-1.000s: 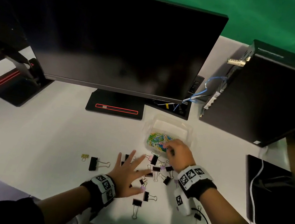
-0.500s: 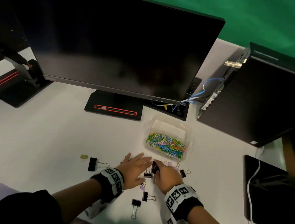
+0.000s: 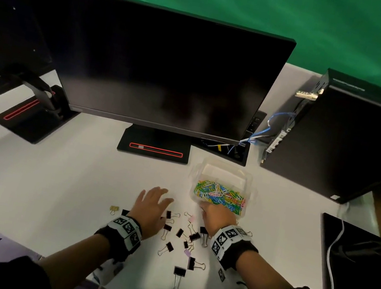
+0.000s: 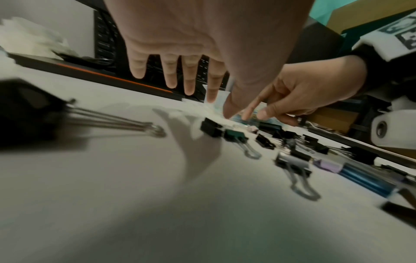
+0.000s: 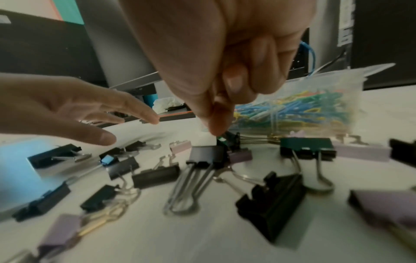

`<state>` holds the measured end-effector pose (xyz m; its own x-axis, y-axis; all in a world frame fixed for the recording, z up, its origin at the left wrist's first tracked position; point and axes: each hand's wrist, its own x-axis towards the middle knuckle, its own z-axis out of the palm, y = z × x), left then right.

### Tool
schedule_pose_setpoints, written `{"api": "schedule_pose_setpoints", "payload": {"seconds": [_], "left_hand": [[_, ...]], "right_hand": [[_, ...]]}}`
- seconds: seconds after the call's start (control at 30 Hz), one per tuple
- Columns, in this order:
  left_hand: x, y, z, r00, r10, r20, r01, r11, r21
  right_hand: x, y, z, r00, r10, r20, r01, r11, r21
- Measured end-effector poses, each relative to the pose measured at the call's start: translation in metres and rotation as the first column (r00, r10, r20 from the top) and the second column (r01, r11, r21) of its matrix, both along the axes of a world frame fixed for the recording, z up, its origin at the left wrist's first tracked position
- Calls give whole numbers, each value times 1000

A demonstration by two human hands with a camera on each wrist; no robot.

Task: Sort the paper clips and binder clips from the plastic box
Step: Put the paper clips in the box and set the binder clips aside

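Observation:
A clear plastic box (image 3: pixel 251 183) holds a heap of coloured paper clips (image 3: pixel 218 195). On the white desk in front of it lie several binder clips (image 3: pixel 190 236), mostly black, some lilac; a gold one (image 3: pixel 114 208) sits apart at the left. My left hand (image 3: pixel 151 210) hovers flat with straight, spread fingers, left of the pile, holding nothing. My right hand (image 3: pixel 216 216) is at the box's front edge. In the right wrist view its fingers are curled, and thumb and forefinger pinch down on a small black binder clip (image 5: pixel 230 138) lying on the desk.
A large dark monitor (image 3: pixel 159 70) on a black base (image 3: pixel 154 149) stands behind the box. A second monitor base (image 3: pixel 28 118) is at the left and a black computer tower (image 3: pixel 352 142) at the right. A black pad (image 3: pixel 360 271) with a white cable lies at right.
The right hand left the box, came down to the clip pile, and now sits at the box's front edge. The left hand slid left and forward, away from the right hand.

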<state>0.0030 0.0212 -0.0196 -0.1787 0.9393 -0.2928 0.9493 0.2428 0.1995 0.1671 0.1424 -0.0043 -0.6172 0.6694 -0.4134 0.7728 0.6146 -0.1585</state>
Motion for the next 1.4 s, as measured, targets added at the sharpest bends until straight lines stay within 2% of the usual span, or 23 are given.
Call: {"api": "schedule_pose_setpoints", "payload": {"seconds": [0.07, 0.2, 0.33, 0.43, 0.5, 0.57, 0.77, 0.83, 0.97, 1.1, 1.17, 1.27, 1.3, 1.4], "left_hand": [[-12, -8, 3, 991, 110, -70, -112, 993, -26], [-31, -24, 7, 931, 327, -163, -341, 937, -69], [-35, -39, 0, 897, 425, -126, -436, 896, -85], [-34, -46, -7, 882, 470, -41, -472, 878, -76], [-31, -47, -9, 878, 478, 33, -475, 878, -65], [-28, -46, -10, 884, 460, 88, -456, 888, -55], [-17, -33, -12, 912, 375, 166, -371, 927, -50], [-10, -27, -12, 919, 354, 174, -350, 935, -53], [6, -15, -9, 925, 328, 193, -321, 945, -72], [18, -3, -5, 944, 272, 187, -254, 960, -117], [21, -1, -5, 949, 247, 197, -222, 965, -139], [24, -3, -7, 949, 236, 208, -212, 968, -131], [24, -4, -8, 947, 243, 211, -221, 967, -126], [25, -4, -10, 939, 263, 222, -246, 964, -103]], "right_hand": [[-6, 2, -1, 998, 14, 61, -13, 1000, -5], [-13, 1, -7, 989, 5, 145, -10, 999, 32], [-13, -5, -9, 989, 11, 146, -23, 997, 80], [-6, -7, -10, 995, -77, 67, 73, 995, 63], [1, -7, -10, 980, -196, -45, 196, 981, -8], [6, -6, -11, 957, -257, -133, 249, 966, -74], [13, -2, -10, 942, -297, -154, 276, 950, -144], [12, -1, -9, 955, -260, -144, 242, 961, -131], [8, -6, -5, 996, -78, -43, 77, 996, -34], [9, -5, -5, 998, -46, -51, 46, 999, -17], [12, -4, -2, 987, -95, -130, 91, 995, -35], [16, 6, 11, 908, -176, -380, 168, 984, -57], [16, 11, 17, 889, -175, -422, 176, 984, -35], [12, 24, 32, 896, -124, -425, 159, 986, 47]]}}
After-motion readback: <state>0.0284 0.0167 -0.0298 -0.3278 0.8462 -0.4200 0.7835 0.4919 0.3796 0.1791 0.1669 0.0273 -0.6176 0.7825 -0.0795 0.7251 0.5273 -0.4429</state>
